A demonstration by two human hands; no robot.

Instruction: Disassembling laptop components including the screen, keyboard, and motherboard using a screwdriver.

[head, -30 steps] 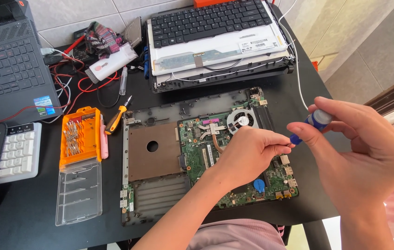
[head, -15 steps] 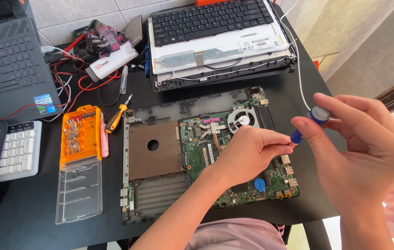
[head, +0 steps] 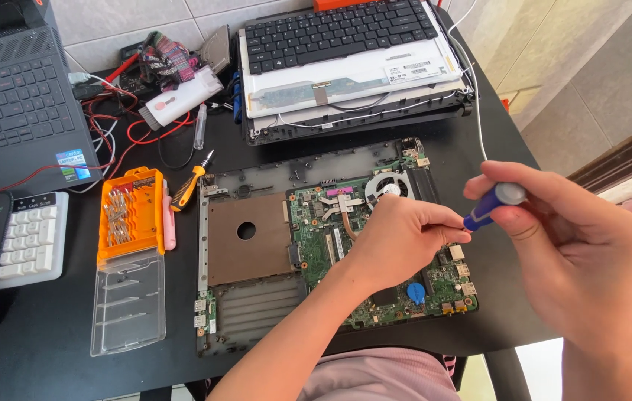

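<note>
Screwdriver [head: 488, 208], blue-handled with a grey cap, held in the right hand [head: 576, 252] just right of the motherboard [head: 375, 252]; over the last second it has tipped slightly, barely shifting. Left hand [head: 397, 241] has stayed put, fingertips pinched at its tip, resting on the motherboard. Left of the board, an orange bit case [head: 131, 215] holds metal bits; its clear lid [head: 128, 301] lies open, nothing inside.
</note>
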